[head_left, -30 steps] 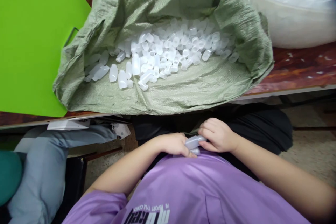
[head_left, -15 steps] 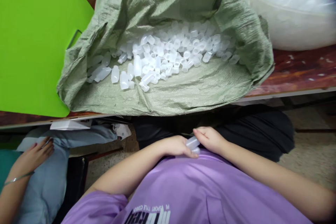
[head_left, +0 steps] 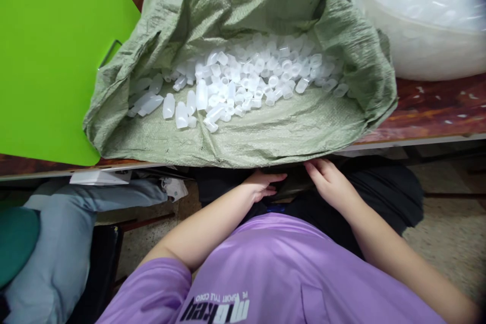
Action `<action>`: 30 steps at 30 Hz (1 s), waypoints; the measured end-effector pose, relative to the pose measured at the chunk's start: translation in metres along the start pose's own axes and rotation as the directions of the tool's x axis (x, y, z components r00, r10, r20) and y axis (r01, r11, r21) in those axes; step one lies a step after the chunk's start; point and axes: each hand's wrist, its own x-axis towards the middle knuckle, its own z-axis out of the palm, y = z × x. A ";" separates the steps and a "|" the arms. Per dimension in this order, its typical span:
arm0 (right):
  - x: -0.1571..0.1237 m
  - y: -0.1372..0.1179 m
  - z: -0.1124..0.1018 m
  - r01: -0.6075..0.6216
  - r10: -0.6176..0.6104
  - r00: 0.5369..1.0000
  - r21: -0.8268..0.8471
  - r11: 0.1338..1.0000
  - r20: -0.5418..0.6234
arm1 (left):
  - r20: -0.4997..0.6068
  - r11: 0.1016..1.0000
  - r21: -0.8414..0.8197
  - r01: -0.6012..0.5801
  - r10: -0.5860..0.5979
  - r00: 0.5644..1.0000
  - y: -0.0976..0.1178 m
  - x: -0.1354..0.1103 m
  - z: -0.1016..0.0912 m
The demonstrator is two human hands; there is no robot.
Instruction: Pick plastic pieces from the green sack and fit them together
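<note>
My left hand [head_left: 261, 185] and my right hand [head_left: 328, 180] lie just under the table's front edge, over dark black cloth [head_left: 379, 192] on my lap. Both hands have their fingers stretched out, pointing toward each other, and no bottle shows in either. A dark fold [head_left: 289, 190] lies between them. On the table above, an open green woven sack [head_left: 266, 136] holds several small translucent white plastic bottles and caps [head_left: 243, 81].
A bright green board [head_left: 49, 61] covers the table's left part. A large white basin [head_left: 429, 55] stands at the back right on the reddish table [head_left: 425, 111]. To my left sits a person in blue-grey trousers [head_left: 76, 212] on a teal seat [head_left: 15, 243].
Both hands moved forward from my belly to the table edge, and the small bottles they held are gone from view. The neighbour's hand seen half a second ago has left the picture.
</note>
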 end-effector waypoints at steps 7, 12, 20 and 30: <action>-0.018 -0.032 -0.042 0.435 -0.421 0.866 -0.007 0.900 -0.268 | 0.081 0.972 0.224 -0.065 0.047 0.996 -0.005 -0.021 -0.005; 0.005 -0.065 -0.082 0.452 -0.533 0.754 -0.286 0.845 -0.385 | 0.412 0.705 0.520 -0.481 0.287 0.865 0.020 -0.083 -0.022; 0.118 -0.095 -0.089 0.105 -0.203 0.971 -0.544 0.833 -0.123 | 0.084 0.229 0.805 -0.548 0.870 0.486 0.075 -0.160 -0.074; 0.129 -0.078 -0.076 0.140 -0.252 0.958 -0.548 0.824 -0.134 | -0.265 0.248 0.964 0.092 0.919 0.294 0.133 -0.156 -0.193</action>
